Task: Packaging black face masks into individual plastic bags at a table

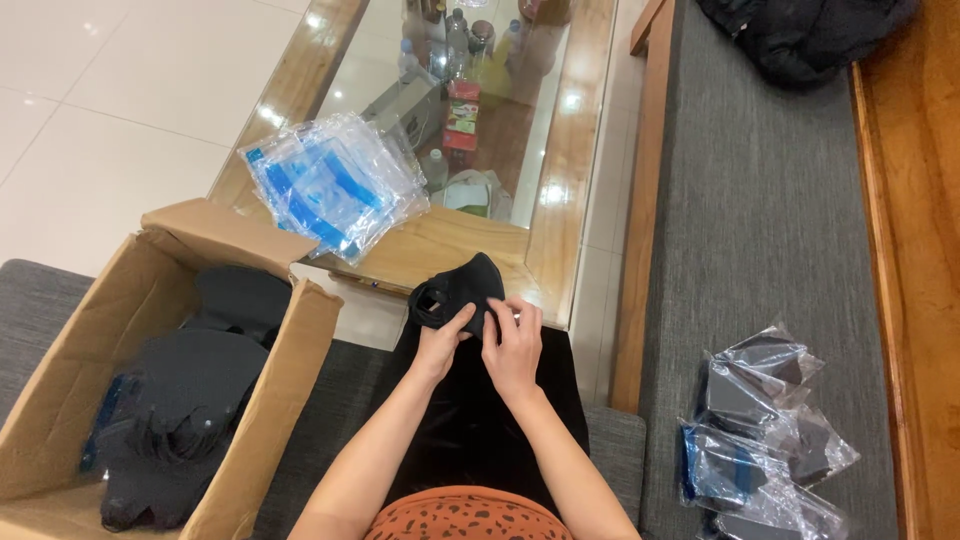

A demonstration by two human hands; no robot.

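one black face mask, soft and folded, with an ear loop opening showing at its left end, held above the near edge of one glass-topped wooden table; one left hand pinching its lower edge with thumb and fingers, one right hand beside it, fingers curled and pressed on the same edge. one open cardboard box at near left, holding a heap of black masks too piled to count; one loose stack of clear plastic bags with blue strips on the table's left corner, number unclear. about five bagged masks on the grey seat at near right, one dark bundle at far right.
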